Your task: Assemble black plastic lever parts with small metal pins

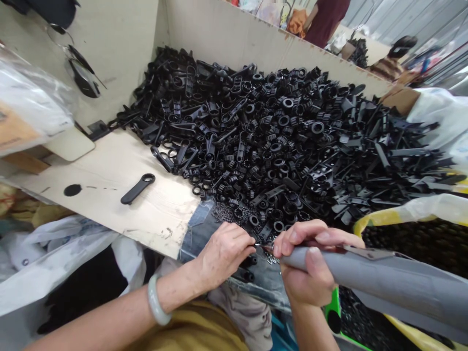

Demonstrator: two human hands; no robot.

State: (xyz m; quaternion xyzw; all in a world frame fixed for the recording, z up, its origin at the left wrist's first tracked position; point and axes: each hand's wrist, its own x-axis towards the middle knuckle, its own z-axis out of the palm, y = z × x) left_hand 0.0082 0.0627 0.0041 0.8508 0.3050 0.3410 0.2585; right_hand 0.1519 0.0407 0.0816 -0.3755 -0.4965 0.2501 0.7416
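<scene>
My right hand (310,261) is wrapped around a grey, tube-shaped power tool (395,282), which slants in from the right edge. Its thin tip points left toward my left hand (228,251). The left fingertips pinch a small dark piece, mostly hidden by the fingers, right at that tip. Beneath both hands lies a dark blue cloth (199,229). Small silver pins or springs (272,259) are scattered on it below the tip, and a patch of tiny dark metal pieces (224,212) lies just beyond my left hand.
A large heap of black plastic parts (256,126), rings and levers among them, fills the board-walled bench. One black lever (138,189) lies alone on the pale board (106,170). At right is a yellow-edged bag (369,220) of dark pieces. Other people (327,22) are in the background.
</scene>
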